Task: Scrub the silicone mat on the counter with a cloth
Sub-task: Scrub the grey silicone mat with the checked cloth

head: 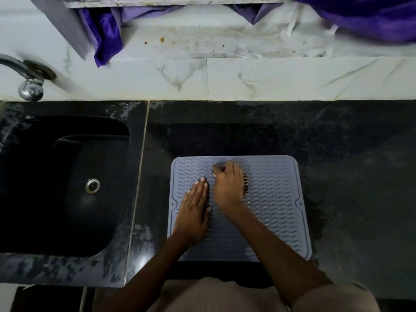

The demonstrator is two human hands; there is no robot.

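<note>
Grey ribbed silicone mat (270, 210) lies flat on the black stone counter (349, 176), right of the black sink (67, 188). Left hand (194, 210) rests flat on the mat's left half — fingers straight, holding nothing. Right hand (227, 188) sits near the mat's far edge, fingers curled over a dark patterned cloth (245, 184) — only its edge shows. Chrome tap (27, 79) stands behind the sink.
</note>
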